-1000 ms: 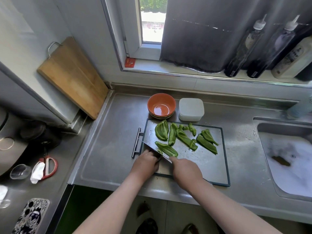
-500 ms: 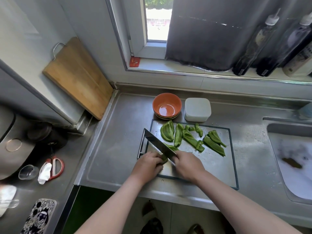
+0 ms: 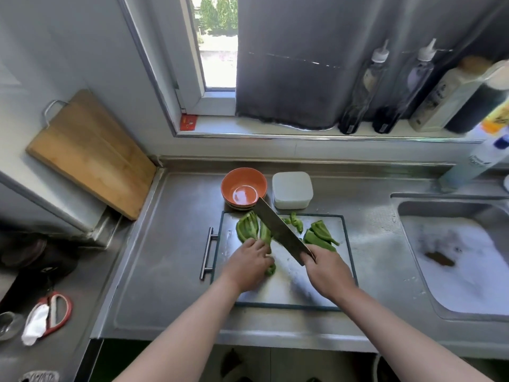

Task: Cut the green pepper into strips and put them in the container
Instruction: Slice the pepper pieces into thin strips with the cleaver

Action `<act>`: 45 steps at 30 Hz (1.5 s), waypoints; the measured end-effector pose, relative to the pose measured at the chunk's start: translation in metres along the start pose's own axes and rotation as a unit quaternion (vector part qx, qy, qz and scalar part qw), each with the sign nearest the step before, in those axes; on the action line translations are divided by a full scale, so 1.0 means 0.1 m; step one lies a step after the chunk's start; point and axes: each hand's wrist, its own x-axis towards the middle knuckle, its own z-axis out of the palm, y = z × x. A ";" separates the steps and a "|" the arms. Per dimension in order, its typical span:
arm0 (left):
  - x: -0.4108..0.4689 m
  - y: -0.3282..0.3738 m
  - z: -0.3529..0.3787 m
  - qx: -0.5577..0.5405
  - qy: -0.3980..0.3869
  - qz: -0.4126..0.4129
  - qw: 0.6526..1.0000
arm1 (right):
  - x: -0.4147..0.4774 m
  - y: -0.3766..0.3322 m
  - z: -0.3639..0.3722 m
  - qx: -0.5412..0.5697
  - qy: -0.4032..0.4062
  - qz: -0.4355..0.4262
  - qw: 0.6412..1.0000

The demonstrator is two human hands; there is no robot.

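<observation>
Pepper pieces (image 3: 248, 227) pinned under left hand (image 3: 248, 267), fingers (image 3: 254, 244) curled; right hand (image 3: 327, 274) fingers clasp the knife (image 3: 278, 227).

On the cutting board (image 3: 286, 295), the right grip (image 3: 329, 271) hides the handle of the cleaver (image 3: 278, 230). The left grip (image 3: 248, 264) covers most of a pepper piece (image 3: 271, 270). Right of the board, the sink (image 3: 407, 213) runs off-frame.

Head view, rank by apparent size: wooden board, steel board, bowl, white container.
1. steel board
2. wooden board, farther off, so its true rank is unsure
3. bowl and container: look alike, not ranked
</observation>
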 end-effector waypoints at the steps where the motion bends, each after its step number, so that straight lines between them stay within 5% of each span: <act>1: 0.03 0.04 0.03 0.019 -0.015 0.004 1.000 | -0.02 0.05 -0.01 -0.003 0.003 0.002 1.000; 7: 0.20 0.23 0.16 0.048 -0.003 -0.014 0.999 | -0.12 0.39 -0.04 -0.017 0.003 0.031 0.999; 14: 0.40 0.41 0.24 -0.080 -0.028 -0.168 0.982 | -0.19 0.68 -0.11 -0.019 0.012 0.028 0.999; 21: 0.09 0.49 0.15 -0.103 0.034 -0.160 0.981 | -0.20 0.74 -0.08 -0.038 0.001 -0.016 0.999; 32: 0.05 0.61 0.20 -0.119 -0.069 -0.129 0.982 | -0.28 0.74 0.03 -0.150 -0.016 -0.099 0.984; 45: 0.29 0.85 0.02 -0.096 -0.128 -0.255 0.954 | -0.41 0.77 0.00 -0.228 -0.009 -0.116 0.967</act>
